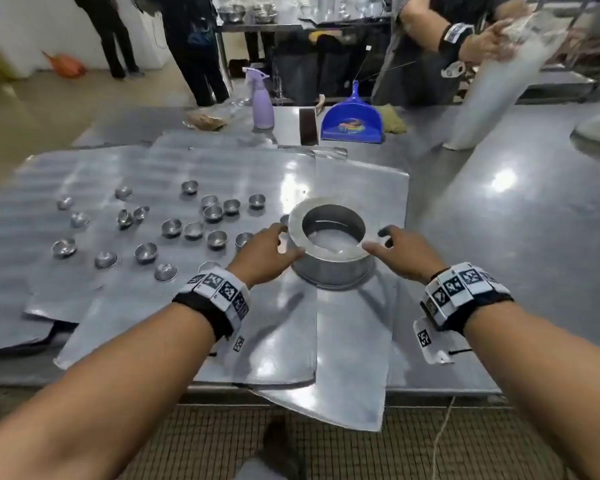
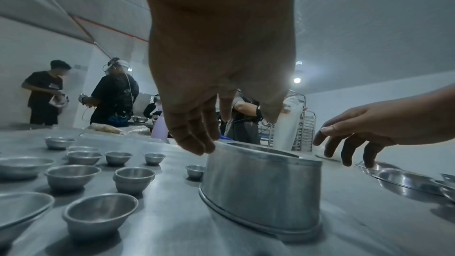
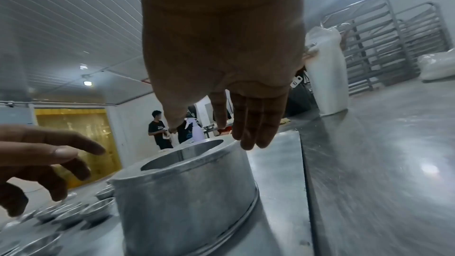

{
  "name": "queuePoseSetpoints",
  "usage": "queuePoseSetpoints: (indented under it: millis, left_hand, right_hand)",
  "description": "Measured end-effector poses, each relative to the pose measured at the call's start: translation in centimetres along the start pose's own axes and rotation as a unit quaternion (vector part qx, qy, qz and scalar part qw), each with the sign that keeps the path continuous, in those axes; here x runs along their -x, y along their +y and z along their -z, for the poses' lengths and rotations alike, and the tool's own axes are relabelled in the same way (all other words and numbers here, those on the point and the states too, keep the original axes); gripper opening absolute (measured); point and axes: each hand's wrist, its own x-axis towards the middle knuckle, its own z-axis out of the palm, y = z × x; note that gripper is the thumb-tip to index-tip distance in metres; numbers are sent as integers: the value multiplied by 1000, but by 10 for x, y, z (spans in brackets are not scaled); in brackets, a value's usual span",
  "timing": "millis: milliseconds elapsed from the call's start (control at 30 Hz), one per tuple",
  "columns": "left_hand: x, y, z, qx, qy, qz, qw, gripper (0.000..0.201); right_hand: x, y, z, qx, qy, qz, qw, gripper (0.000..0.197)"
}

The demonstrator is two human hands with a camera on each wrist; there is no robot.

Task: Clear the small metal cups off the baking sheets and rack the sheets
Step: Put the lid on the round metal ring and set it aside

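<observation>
Flanking the round metal tin at nine and three o'clock, the left hand and right hand hover with fingers spread, gripping nothing, small metal cups scattered on baking sheets.

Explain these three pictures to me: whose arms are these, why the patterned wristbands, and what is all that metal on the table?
No machine here: a person wears a camera on the head and one on each wrist. The head picture looks down on both arms; the other two look along each hand. The patterned bands hold the wrist cameras. On the table lie flat baking sheets with many small metal cups scattered on them, and a round metal tin. The left hand and right hand reach to either side of the tin with open fingers. Neither has a grip on anything yet.
</observation>
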Motion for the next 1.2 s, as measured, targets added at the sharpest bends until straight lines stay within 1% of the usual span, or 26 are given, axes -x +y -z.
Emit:
queuePoseSetpoints:
  millis: [133,200,267,333,433,467,500,567,600,700,767,833,867,900,967,1033,1067,1133,1200]
  left_hand:
    - [-42,-8,-6,61,-33,19,997,77]
    - [-65,-16,-15,120,-50,31,991,82]
    - [-85,-27,-25,174,-66,42,982,84]
    - [-98,-35,-33,214,-76,55,972,81]
    - [-111,-45,-40,238,-92,56,965,75]
    - [-113,-47,-41,243,-98,56,964,74]
    - [-114,-48,-42,248,-103,58,961,73]
    - [-116,-48,-42,253,-107,56,960,71]
    - [-116,-46,-42,249,-104,50,962,71]
    - [-111,-41,-39,235,-77,37,968,70]
    - [-105,-34,-37,247,-39,25,968,61]
    - [-97,-26,-35,288,5,12,958,48]
    - [-93,-22,-34,311,24,6,950,44]
    - [-89,-17,-32,336,38,2,941,45]
    - [-80,-8,-32,377,67,8,924,53]
    - [-73,-1,-34,412,102,32,905,58]
    - [-69,3,-36,427,117,47,895,65]
    - [-60,10,-41,460,123,70,877,76]
    - [-48,17,-46,472,120,78,870,76]
  right_hand:
    - [-31,-4,-5,-16,-21,-75,997,87]
    - [-44,-3,-12,-40,-45,-114,992,92]
    - [-51,-3,-18,-100,-60,-140,983,90]
    - [-54,-3,-23,-153,-69,-159,973,88]
    - [-55,-2,-28,-187,-69,-177,964,90]
    - [-55,-1,-30,-212,-69,-178,959,89]
    - [-56,1,-33,-239,-69,-180,952,83]
    - [-56,4,-36,-264,-58,-174,947,60]
    - [-55,4,-36,-273,-53,-166,946,54]
    - [-57,9,-33,-296,-35,-135,945,53]
    - [-55,13,-30,-317,-12,-105,942,49]
    - [-53,17,-23,-335,15,-71,939,41]
    - [-52,17,-19,-349,26,-59,935,36]
    - [-52,18,-15,-373,34,-53,926,33]
    - [-52,19,-9,-438,47,-54,896,40]
    - [-50,20,-7,-488,60,-63,868,46]
    - [-48,21,-5,-505,66,-67,858,48]
    - [-43,24,-5,-525,68,-67,845,49]
    - [-38,27,-6,-528,58,-56,845,44]
